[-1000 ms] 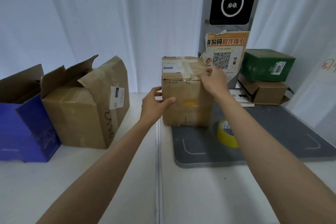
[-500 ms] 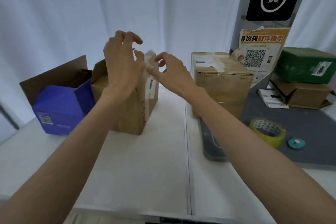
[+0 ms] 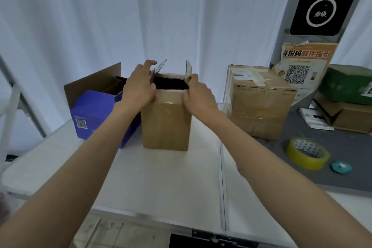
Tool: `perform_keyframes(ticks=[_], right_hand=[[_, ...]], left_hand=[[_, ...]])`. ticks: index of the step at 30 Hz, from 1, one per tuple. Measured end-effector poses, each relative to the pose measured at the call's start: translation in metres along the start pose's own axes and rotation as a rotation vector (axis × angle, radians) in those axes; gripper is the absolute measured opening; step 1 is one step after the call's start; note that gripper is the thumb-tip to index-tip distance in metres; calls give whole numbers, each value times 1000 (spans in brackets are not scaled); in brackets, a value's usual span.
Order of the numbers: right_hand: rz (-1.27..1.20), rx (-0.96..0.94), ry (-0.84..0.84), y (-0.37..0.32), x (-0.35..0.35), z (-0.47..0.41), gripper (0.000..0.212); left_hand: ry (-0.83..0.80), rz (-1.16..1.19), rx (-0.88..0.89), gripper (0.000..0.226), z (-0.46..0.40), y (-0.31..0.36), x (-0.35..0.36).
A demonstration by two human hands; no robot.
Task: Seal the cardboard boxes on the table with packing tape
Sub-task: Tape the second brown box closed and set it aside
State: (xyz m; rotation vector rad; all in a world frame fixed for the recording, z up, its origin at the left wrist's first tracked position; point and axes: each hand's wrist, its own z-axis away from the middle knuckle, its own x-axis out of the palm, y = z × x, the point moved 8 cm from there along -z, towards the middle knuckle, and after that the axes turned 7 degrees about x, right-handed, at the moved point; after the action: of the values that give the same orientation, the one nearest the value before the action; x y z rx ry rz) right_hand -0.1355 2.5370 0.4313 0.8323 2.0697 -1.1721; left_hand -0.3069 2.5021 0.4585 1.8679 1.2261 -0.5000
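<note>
Attention has shifted from the taped brown cardboard box on the grey mat to the tall open brown cardboard carton mid-desk. Left hand and right hand now grasp its upright flaps, fingers curled; sealing is pending. Yellow tape roll lies idle. Orange poster shows "取件指引" and a QR code.

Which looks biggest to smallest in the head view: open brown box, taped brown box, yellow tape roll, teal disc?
1. Taped brown box and open brown box: much alike, so unranked; the taped one looks slightly wider.
2. Yellow tape roll.
3. Teal disc.
</note>
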Motion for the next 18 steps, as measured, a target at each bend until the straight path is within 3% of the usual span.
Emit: perform_keyframes(ticks=[5,12,18], right_hand=[[-28,7,-3,37,-37,24,38],[-85,29,22,74,-80,59,42],[-230,92,222,105,-113,82,35]], left_hand=[[-110,93,47,60,19,32,18],[-164,285,163,36,49,91,24],[-217,370,270,37,70,124,25]])
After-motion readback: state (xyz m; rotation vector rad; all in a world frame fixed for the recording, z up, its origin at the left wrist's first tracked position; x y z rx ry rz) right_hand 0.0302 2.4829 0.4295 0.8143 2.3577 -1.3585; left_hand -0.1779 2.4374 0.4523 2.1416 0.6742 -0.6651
